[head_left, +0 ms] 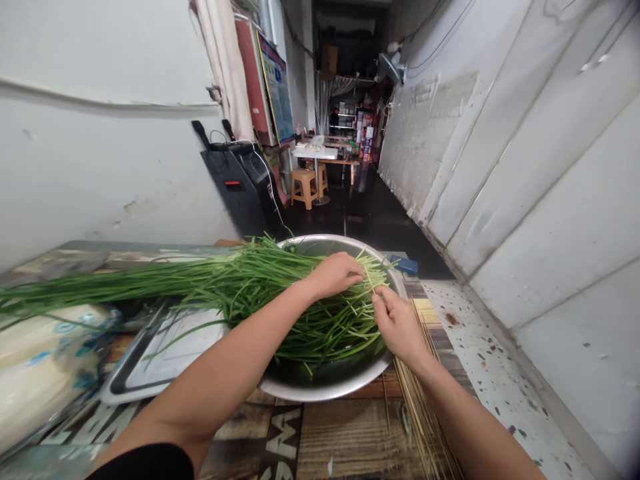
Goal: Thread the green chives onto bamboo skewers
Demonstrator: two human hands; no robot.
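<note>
A wide metal basin (pixel 325 390) holds a heap of long green chives (pixel 270 280); their leaves trail far out to the left, and the pale stem ends lie at the basin's right side. My left hand (pixel 334 275) reaches over the heap, its fingers curled closed on chives near the pale ends. Just to its right, my right hand (pixel 400 327) is at the basin's right rim with thumb and fingers pinched. A thin pale strand runs up from those fingertips; whether it is a stem or a skewer I cannot tell.
Thin bamboo skewers (pixel 417 417) lie along the wooden-patterned table (pixel 350 433), under my right forearm. Left of the basin are a metal tray (pixel 165 347) and a plastic-wrapped pale package (pixel 45 367). A blue object (pixel 404 265) sits behind the rim. Farther off stand a black machine (pixel 240 180) and stools (pixel 304 187).
</note>
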